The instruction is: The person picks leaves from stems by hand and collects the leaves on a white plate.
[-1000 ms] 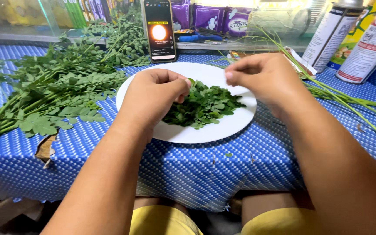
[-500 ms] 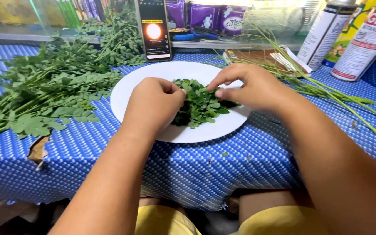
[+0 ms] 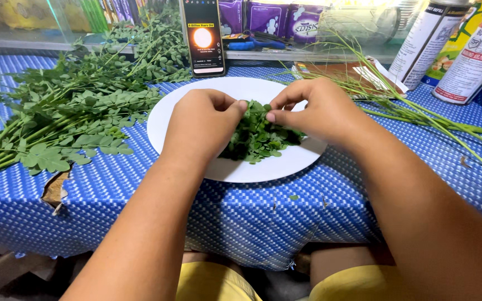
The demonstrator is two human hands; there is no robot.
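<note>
In the head view, a round, smooth white plate (image 3: 185, 120) sat at the centre of the frame on a desk (image 3: 252, 217) covered with a blue-and-white checked cloth, torn at its lower left edge. A loose heap of small oval green leaves (image 3: 258, 139) lay on the plate. The left hand (image 3: 205, 125) and right hand (image 3: 313, 111) met over the heap, fingers curled and pinching leaves between thumb and fingertips, the two hands nearly touching. At the left of the frame lay a broad pile of leafy branches (image 3: 68, 117), soft and feathery. At the right, thin bare green stems (image 3: 419, 117) spread across the cloth. A phone (image 3: 202, 36) with a lit screen stood upright at the top centre. Two cylindrical metal cans (image 3: 470, 53) stood at the upper right.
</note>
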